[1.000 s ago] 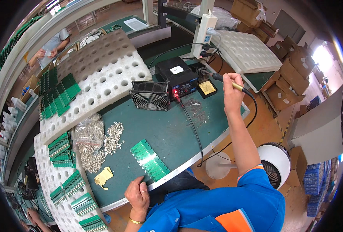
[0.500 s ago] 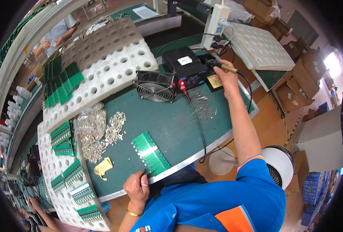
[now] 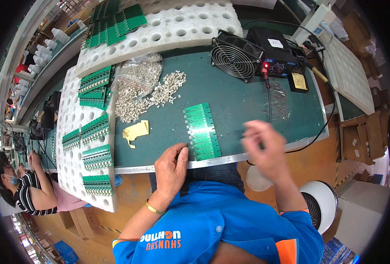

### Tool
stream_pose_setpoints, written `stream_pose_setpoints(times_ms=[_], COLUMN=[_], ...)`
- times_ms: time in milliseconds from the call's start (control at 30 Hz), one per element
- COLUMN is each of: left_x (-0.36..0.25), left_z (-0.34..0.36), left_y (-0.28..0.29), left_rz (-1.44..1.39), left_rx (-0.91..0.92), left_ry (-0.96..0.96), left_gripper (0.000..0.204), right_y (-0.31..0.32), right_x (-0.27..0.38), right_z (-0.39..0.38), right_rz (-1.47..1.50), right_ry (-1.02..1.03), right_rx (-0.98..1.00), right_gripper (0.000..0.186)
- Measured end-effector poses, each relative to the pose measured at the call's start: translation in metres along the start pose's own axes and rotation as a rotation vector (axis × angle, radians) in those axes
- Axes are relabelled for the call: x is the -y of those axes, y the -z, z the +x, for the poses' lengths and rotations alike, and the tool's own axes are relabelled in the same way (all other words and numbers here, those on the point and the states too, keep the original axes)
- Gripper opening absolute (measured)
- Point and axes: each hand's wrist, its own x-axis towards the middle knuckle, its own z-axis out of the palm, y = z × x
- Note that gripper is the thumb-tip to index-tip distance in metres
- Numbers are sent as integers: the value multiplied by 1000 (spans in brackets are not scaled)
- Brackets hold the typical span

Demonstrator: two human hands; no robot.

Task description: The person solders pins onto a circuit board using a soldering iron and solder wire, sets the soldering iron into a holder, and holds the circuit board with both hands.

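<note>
A green circuit board panel (image 3: 202, 132) lies on the table near its front edge. Beside the panel's lower left corner rests my left hand (image 3: 171, 169), fingers curled in and thumb against them, with nothing visible in it. To the right of the panel, my right hand (image 3: 265, 147) is above the table's front edge, blurred, its fingers bent but apart and holding nothing I can see. The soldering iron (image 3: 317, 72) sits in its holder by the black soldering station (image 3: 272, 53), above a yellow sponge (image 3: 299, 81).
Small metal parts (image 3: 133, 105) lie heaped by a plastic bag (image 3: 144, 70). A yellow scrap (image 3: 136, 131) is nearby. White foam trays (image 3: 71, 149) hold more green boards (image 3: 95, 127). A black fan (image 3: 235, 59) stands at the back. Another person (image 3: 38, 189) sits at the far left.
My right hand has let go of the soldering iron, now in its holder, and come back toward the front edge. My left hand stays by the panel. The view has turned.
</note>
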Motion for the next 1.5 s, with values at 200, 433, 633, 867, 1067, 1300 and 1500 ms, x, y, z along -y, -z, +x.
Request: stream_pose_setpoints(times_ms=[200,433,633,867,1067,1300,1500], left_x=[-3,1,1,-8,-2,1,6], left_z=[2,0,-7,-15,-23,-29,-34], left_y=[0,-4,5,45,65,79,82], left_rz=[-222,-334,-590,-712,-825,-847,-790], left_rx=[100,95,-12,-42,-86,-165,-216], left_ry=[368,413,444,386,321,287,317], left_gripper=[25,25,20,17,18,18,17], right_y=[-62,-69,-72,-84,-97,-105,-115], right_x=[-5,-14,-3,26,44,55,53], right_z=[9,17,14,21,23,24,26], right_rz=[-46,498,805,981,1015,974,938], right_ry=[20,-305,-252,-77,-29,-13,-5], right_rx=[105,263,245,270,330,465,508], right_gripper=[37,24,17,20,20,14,14])
